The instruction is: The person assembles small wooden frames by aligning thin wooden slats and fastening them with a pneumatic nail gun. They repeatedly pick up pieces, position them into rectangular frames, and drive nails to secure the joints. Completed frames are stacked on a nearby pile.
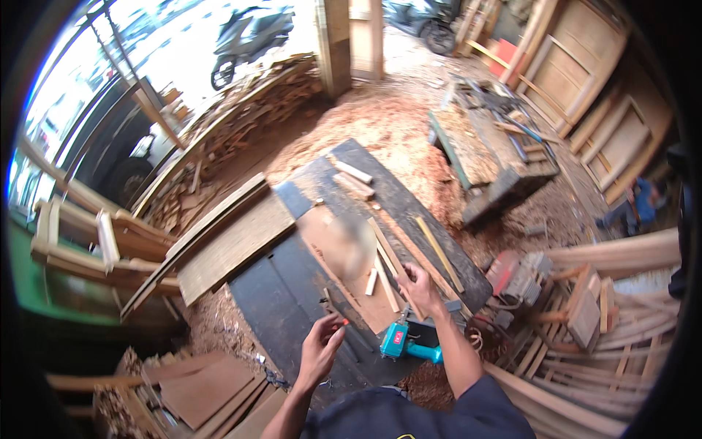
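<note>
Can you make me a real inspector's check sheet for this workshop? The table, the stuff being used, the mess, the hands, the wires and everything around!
Surface: dark table, with a brown board on it, partly blurred.
Things in use: wood strip over the board; teal power tool near the table's near edge.
Clutter: offcuts on the table's far part; sawdust over the floor beyond.
Hands: right hand holds the strip; left hand has curled fingers by a small orange tip, grip unclear.
Cables: none clear enough to tell.
Surroundings: littered workbench, door panels, parked scooter.
</note>
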Available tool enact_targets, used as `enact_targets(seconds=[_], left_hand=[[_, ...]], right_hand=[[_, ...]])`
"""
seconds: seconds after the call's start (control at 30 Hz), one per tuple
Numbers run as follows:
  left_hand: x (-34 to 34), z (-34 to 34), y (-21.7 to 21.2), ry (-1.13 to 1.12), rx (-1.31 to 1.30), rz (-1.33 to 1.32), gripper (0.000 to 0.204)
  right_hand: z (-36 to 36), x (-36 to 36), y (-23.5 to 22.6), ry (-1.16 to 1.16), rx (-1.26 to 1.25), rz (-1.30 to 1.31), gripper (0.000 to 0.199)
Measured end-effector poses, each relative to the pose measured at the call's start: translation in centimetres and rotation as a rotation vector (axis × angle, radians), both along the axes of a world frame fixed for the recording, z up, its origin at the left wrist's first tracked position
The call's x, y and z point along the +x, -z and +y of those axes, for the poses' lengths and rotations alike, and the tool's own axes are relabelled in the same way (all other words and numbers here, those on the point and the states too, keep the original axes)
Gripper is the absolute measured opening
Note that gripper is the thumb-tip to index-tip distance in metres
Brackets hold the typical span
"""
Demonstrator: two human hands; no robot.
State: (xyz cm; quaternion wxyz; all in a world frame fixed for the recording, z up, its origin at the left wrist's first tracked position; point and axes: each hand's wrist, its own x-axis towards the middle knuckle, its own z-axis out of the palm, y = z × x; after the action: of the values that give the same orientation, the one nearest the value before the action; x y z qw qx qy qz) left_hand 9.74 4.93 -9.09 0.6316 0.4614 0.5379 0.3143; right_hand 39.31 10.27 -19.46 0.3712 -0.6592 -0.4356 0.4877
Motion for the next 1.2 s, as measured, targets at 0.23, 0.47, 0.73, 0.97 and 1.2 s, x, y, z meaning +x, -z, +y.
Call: enact_targets(seconds=[0.23,0.47,0.73,0.97,1.2], left_hand=[[-0.1,3.1,3.0,-0.24,-0.123,-0.407,0.054],[-6.0,-2.0,6.6,-0.473,-0.095,-0.343,0.033],[-10.2,-5.8,14.1,-0.547,-0.293,-0.06,0.027],[-10.3,-5.3,17.8,-0.56,-0.371,-0.033,0.026],[-10.2,-5.2,19.0,-0.546,-0.285,0.067,0.027]], right_hand=[[-6.6,-16.3,-6.7,-0.202,-0.02,0.623,0.038],[-9.5,-18.9,-5.5,-0.428,0.33,-0.127,0.027],[8.8,-8.0,-0.5,-0.13,0.383,-0.411,0.026],[26.8,-2.6,4.6,-0.075,0.018,-0.721,0.037],[34.0,-1.9,7.2,0.121,-0.007,-0.746,0.037]])
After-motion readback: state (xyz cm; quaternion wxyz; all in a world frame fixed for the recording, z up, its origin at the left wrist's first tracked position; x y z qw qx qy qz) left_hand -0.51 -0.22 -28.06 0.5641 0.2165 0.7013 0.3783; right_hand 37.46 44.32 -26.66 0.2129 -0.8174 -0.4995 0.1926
